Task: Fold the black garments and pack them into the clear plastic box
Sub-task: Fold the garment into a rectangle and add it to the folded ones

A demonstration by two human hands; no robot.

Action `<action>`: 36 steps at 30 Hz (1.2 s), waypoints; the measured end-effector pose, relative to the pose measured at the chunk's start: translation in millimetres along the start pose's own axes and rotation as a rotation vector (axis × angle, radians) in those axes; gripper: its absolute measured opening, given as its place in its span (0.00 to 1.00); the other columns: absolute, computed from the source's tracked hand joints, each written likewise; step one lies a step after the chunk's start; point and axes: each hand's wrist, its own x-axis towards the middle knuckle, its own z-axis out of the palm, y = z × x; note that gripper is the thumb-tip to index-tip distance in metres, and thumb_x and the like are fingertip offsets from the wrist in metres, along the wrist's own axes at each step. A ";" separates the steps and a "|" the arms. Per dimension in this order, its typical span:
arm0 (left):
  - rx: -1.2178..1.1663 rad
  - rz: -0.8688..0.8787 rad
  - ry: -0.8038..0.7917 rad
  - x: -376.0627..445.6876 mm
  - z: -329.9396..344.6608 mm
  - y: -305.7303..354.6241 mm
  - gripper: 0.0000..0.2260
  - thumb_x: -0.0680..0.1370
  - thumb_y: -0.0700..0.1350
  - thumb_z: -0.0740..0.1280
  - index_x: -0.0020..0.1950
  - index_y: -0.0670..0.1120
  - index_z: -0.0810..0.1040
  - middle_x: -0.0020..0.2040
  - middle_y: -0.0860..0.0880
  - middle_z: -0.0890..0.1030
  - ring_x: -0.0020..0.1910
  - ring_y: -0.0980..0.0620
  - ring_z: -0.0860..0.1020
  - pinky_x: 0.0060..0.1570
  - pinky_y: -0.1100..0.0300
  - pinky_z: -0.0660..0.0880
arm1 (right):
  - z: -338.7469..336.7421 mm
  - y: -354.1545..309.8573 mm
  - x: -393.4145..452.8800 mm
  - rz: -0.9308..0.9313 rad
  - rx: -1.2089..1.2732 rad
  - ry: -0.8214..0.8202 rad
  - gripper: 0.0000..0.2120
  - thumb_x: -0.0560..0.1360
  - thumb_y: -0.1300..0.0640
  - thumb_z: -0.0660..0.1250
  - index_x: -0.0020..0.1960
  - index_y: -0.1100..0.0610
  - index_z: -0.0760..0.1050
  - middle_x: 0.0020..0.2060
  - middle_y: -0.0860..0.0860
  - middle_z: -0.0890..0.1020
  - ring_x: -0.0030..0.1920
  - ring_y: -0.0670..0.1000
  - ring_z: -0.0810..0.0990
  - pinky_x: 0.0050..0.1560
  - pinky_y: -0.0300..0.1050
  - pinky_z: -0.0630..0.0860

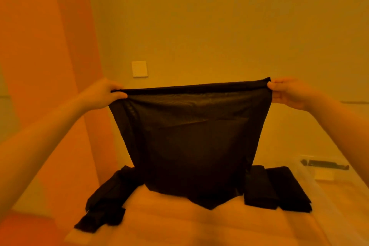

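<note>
While both hands pinch its top corners, the black garment (189,136) hangs below.

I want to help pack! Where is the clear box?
In the head view, the clear plastic box sits low on the right, just beyond the folded black garments.

left hand (103,94) bare, no glove/ring/watch | right hand (287,93) bare, same | forearms bare, no sleeves in frame | all under orange cast
</note>
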 end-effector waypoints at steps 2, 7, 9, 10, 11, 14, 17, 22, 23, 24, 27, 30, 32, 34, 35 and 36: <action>-0.151 -0.062 0.072 1.2 -3.0 3.3 0.06 0.77 0.39 0.65 0.41 0.43 0.78 0.31 0.46 0.74 0.27 0.60 0.72 0.28 0.69 0.64 | -4.2 -1.4 4.2 -0.032 0.033 -0.018 0.38 0.32 0.41 0.82 0.39 0.57 0.82 0.34 0.49 0.85 0.35 0.45 0.84 0.33 0.37 0.79; -0.474 -0.185 0.173 17.7 12.7 8.9 0.08 0.77 0.40 0.66 0.38 0.48 0.77 0.32 0.54 0.77 0.33 0.60 0.74 0.33 0.68 0.67 | -7.0 0.5 22.1 -0.002 0.044 0.018 0.44 0.31 0.42 0.82 0.44 0.59 0.78 0.33 0.50 0.85 0.34 0.45 0.84 0.32 0.37 0.79; -0.443 -0.213 -0.075 26.3 32.6 0.0 0.08 0.76 0.39 0.67 0.37 0.48 0.78 0.36 0.51 0.78 0.38 0.55 0.74 0.37 0.65 0.68 | -9.0 10.9 32.7 0.097 -0.028 -0.044 0.36 0.42 0.45 0.83 0.44 0.59 0.77 0.34 0.51 0.85 0.34 0.46 0.84 0.32 0.38 0.79; -0.440 -0.229 -0.203 30.6 44.6 -7.0 0.08 0.76 0.38 0.67 0.37 0.47 0.79 0.36 0.49 0.78 0.38 0.53 0.75 0.38 0.64 0.69 | -10.4 19.2 39.2 0.155 -0.070 -0.069 0.24 0.54 0.50 0.82 0.43 0.59 0.77 0.33 0.50 0.84 0.33 0.46 0.83 0.32 0.37 0.79; -0.441 -0.250 -0.309 35.3 56.9 -14.1 0.08 0.76 0.38 0.67 0.37 0.46 0.79 0.36 0.49 0.78 0.38 0.53 0.75 0.37 0.64 0.69 | -11.6 29.6 47.8 0.218 -0.112 -0.074 0.11 0.67 0.55 0.75 0.43 0.60 0.76 0.33 0.50 0.84 0.32 0.45 0.83 0.32 0.37 0.79; -0.293 -0.314 -0.503 59.7 99.8 -31.7 0.12 0.78 0.38 0.65 0.34 0.45 0.75 0.33 0.48 0.74 0.33 0.54 0.71 0.31 0.67 0.66 | -13.6 68.0 78.1 0.373 -0.261 -0.004 0.04 0.76 0.63 0.62 0.47 0.62 0.75 0.35 0.54 0.84 0.32 0.47 0.83 0.33 0.39 0.80; -0.110 -0.337 -0.320 108.8 133.0 -41.4 0.10 0.77 0.39 0.65 0.36 0.42 0.76 0.34 0.44 0.75 0.37 0.48 0.74 0.33 0.60 0.64 | -11.7 92.2 121.9 0.343 -0.280 0.232 0.04 0.76 0.65 0.64 0.43 0.60 0.73 0.32 0.55 0.81 0.24 0.44 0.80 0.25 0.37 0.78; -0.416 -0.325 0.370 203.2 113.6 -31.5 0.09 0.79 0.38 0.62 0.46 0.36 0.80 0.45 0.35 0.78 0.48 0.40 0.76 0.44 0.53 0.67 | -16.8 47.3 197.9 -0.033 -0.014 0.627 0.04 0.76 0.63 0.64 0.43 0.58 0.72 0.46 0.57 0.75 0.28 0.43 0.77 0.24 0.32 0.74; -0.431 -0.301 0.460 213.6 102.4 -28.3 0.09 0.79 0.38 0.61 0.43 0.37 0.79 0.44 0.35 0.78 0.46 0.41 0.76 0.44 0.52 0.68 | -17.7 31.6 204.7 -0.099 0.013 0.636 0.05 0.77 0.62 0.64 0.42 0.57 0.72 0.44 0.56 0.76 0.30 0.43 0.77 0.26 0.32 0.74; -0.441 -0.275 0.528 221.6 92.8 -26.9 0.09 0.79 0.38 0.61 0.44 0.37 0.79 0.44 0.35 0.78 0.45 0.42 0.76 0.43 0.52 0.68 | -18.7 17.7 208.4 -0.154 0.039 0.628 0.08 0.77 0.62 0.63 0.39 0.56 0.71 0.41 0.53 0.77 0.32 0.42 0.77 0.27 0.32 0.75; -0.483 -0.206 0.600 217.1 74.4 -20.7 0.10 0.79 0.39 0.59 0.51 0.36 0.79 0.43 0.40 0.77 0.42 0.47 0.74 0.41 0.55 0.67 | -18.1 -10.6 197.9 -0.253 0.070 0.574 0.09 0.78 0.61 0.61 0.40 0.54 0.71 0.38 0.50 0.76 0.38 0.44 0.78 0.33 0.33 0.77; -0.478 -0.157 0.583 182.6 72.8 -15.1 0.10 0.79 0.38 0.59 0.52 0.36 0.79 0.45 0.40 0.78 0.41 0.50 0.73 0.39 0.58 0.66 | -17.3 -10.1 169.7 -0.244 0.040 0.480 0.08 0.79 0.61 0.60 0.42 0.54 0.73 0.39 0.49 0.79 0.38 0.43 0.80 0.37 0.34 0.77; -0.465 -0.153 0.539 148.4 79.5 -13.5 0.10 0.79 0.36 0.59 0.53 0.36 0.79 0.45 0.43 0.78 0.42 0.52 0.73 0.37 0.67 0.67 | -14.2 0.8 144.6 -0.214 0.017 0.422 0.08 0.79 0.61 0.59 0.43 0.54 0.74 0.34 0.45 0.83 0.35 0.41 0.82 0.38 0.33 0.78; -0.449 -0.157 0.474 108.7 89.2 -10.8 0.09 0.79 0.35 0.60 0.53 0.36 0.79 0.40 0.47 0.77 0.36 0.63 0.73 0.35 0.76 0.66 | -7.4 16.4 113.4 -0.171 -0.020 0.373 0.09 0.79 0.63 0.59 0.44 0.55 0.75 0.31 0.43 0.83 0.34 0.39 0.82 0.38 0.32 0.78; -0.435 -0.155 0.430 87.7 95.5 -9.7 0.09 0.78 0.34 0.60 0.53 0.36 0.79 0.37 0.49 0.77 0.34 0.67 0.74 0.35 0.77 0.66 | -4.3 27.2 97.2 -0.149 -0.043 0.359 0.09 0.78 0.65 0.59 0.44 0.56 0.75 0.31 0.44 0.83 0.34 0.39 0.82 0.38 0.31 0.78; -0.418 -0.148 0.382 65.7 103.1 -9.0 0.09 0.78 0.33 0.61 0.53 0.36 0.80 0.36 0.51 0.76 0.33 0.69 0.74 0.35 0.78 0.65 | 0.4 38.0 79.2 -0.123 -0.061 0.339 0.10 0.78 0.66 0.59 0.43 0.57 0.75 0.30 0.44 0.83 0.33 0.39 0.81 0.37 0.30 0.78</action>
